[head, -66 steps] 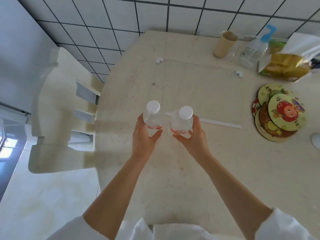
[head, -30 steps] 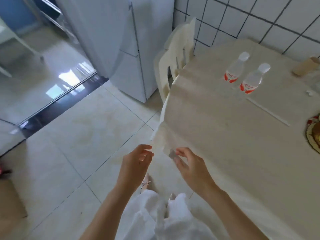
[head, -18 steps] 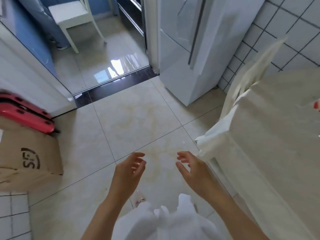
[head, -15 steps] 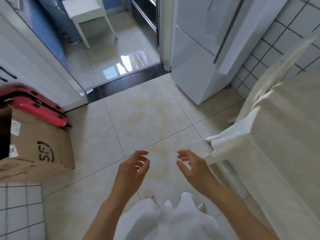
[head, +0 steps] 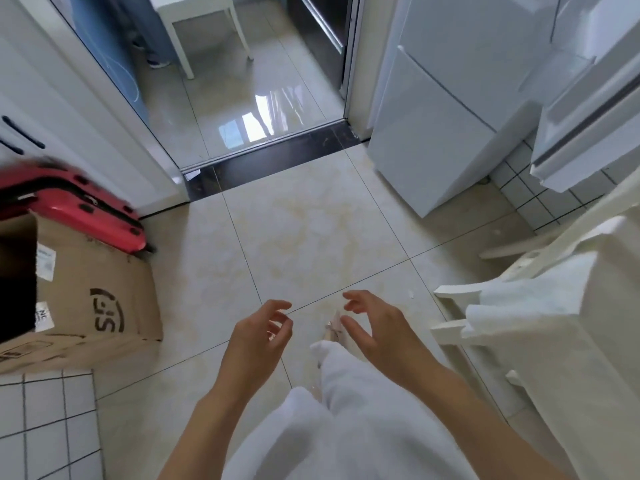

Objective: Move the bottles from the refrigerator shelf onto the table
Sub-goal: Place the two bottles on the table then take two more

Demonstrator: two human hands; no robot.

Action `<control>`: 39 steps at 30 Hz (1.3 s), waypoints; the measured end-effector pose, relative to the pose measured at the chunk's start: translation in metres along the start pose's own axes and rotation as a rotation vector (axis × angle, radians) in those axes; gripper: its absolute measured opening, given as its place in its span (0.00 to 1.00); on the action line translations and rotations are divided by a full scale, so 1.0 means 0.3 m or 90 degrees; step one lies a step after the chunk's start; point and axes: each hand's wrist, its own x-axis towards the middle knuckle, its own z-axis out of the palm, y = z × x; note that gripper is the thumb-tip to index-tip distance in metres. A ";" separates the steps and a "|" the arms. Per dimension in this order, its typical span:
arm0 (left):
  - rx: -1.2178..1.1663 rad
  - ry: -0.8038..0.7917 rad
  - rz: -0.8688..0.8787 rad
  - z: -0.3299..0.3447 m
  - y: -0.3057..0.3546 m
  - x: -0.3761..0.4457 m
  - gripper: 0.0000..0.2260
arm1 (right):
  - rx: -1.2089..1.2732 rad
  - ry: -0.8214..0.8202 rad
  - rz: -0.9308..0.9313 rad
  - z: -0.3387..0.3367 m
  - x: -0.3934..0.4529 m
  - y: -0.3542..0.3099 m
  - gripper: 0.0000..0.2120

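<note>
My left hand (head: pixel 258 336) and my right hand (head: pixel 375 329) hover empty over the tiled floor, fingers spread and slightly curled. The white refrigerator (head: pixel 446 109) stands at the upper right, its door (head: pixel 588 129) swung open toward me; no shelf contents show. The table (head: pixel 568 341) with its pale cloth fills the right edge. No bottles are in view.
A white chair (head: pixel 464 323) stands between me and the table. A cardboard box (head: pixel 79 299) and a red suitcase (head: pixel 72 209) sit on the floor at left. A doorway with a dark threshold (head: pixel 270 157) lies straight ahead, with a white stool (head: pixel 204 26) beyond it.
Both bottles were let go on the table, and I turned left away from it. The refrigerator, the doorway and the box have come into view; both hands stay empty.
</note>
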 end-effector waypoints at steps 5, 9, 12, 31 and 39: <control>0.035 -0.036 0.021 -0.037 0.058 0.213 0.10 | -0.002 0.001 0.006 -0.047 0.213 -0.024 0.16; 0.040 -0.033 0.029 -0.095 0.145 0.436 0.09 | -0.025 -0.003 0.013 -0.119 0.427 -0.034 0.18; 0.061 -0.057 0.047 -0.153 0.239 0.618 0.09 | -0.047 -0.019 0.021 -0.200 0.592 -0.053 0.18; 0.125 -0.192 0.230 -0.204 0.806 1.681 0.09 | 0.045 0.201 0.145 -0.726 1.388 -0.090 0.17; 0.108 -0.294 0.313 -0.222 1.111 2.174 0.10 | 0.063 0.296 0.209 -0.991 1.756 -0.115 0.17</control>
